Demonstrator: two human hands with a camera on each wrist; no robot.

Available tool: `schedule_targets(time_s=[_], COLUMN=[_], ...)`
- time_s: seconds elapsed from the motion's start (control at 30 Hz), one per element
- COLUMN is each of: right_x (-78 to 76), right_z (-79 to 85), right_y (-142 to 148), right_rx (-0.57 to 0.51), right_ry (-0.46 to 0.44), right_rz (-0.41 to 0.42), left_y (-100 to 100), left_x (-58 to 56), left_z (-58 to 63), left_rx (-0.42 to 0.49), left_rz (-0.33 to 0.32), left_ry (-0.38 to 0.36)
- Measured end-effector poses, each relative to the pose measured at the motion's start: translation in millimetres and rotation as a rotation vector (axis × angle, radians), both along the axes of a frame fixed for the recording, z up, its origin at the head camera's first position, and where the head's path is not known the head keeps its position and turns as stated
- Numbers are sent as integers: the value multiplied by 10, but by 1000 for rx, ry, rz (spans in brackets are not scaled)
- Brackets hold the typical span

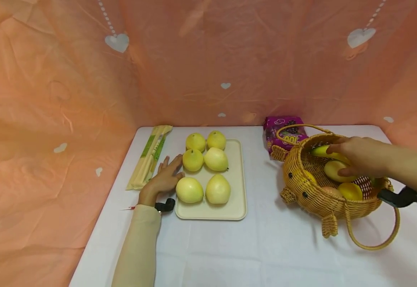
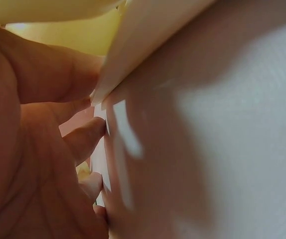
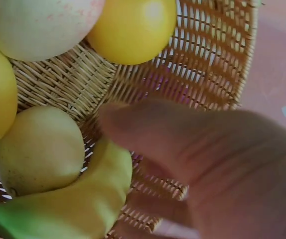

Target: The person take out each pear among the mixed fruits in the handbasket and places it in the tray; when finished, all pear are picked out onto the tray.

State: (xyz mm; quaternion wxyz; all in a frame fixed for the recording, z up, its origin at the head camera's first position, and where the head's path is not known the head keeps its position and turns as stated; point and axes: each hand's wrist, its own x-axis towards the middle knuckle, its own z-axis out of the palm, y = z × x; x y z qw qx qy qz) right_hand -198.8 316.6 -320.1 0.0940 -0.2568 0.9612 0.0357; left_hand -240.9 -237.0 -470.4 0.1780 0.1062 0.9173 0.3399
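Note:
Several pale yellow pears lie on a cream rectangular tray in the head view. My left hand rests at the tray's left edge, fingers spread, with the thumb against the rim in the left wrist view. To the right, my right hand reaches into an animal-shaped wicker basket. Its thumb and fingers are apart, close over a banana with a green end. A pale yellow oval fruit sits beside the banana. Round yellow fruits and a pinkish-white fruit share the basket.
Long beige packets lie left of the tray. A purple package with grapes printed on it is behind the basket. One basket handle hangs toward the front, and an orange cloth hangs behind the white table.

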Motion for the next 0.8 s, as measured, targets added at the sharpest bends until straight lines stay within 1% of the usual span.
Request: schedule_targets(time_s=[0.13, 0.27, 0.33, 0.43, 0.57, 0.67, 0.8], right_x=[-10, -30, -42, -54, -53, -53, -58], right_z=[-68, -76, -71, -73, -93, -121, -146], right_y=[5, -6, -11, -9, -16, -25, -24], right_rx=[33, 42, 37, 4, -62, -101, -136], right_ry=[6, 30, 44, 51, -1, -42, -64], right_rz=[-16, -22, -23, -17, -21, 5, 33], left_y=[0, -4, -6, -3, 3, 5, 6], left_x=[5, 14, 16, 24, 26, 19, 16], left_z=[11, 23, 29, 37, 34, 25, 28], left_rx=[1, 11, 18, 19, 17, 13, 16], left_rz=[-3, 1, 4, 7, 9, 7, 8], left_ry=[2, 3, 2, -3, -9, -8, -8])
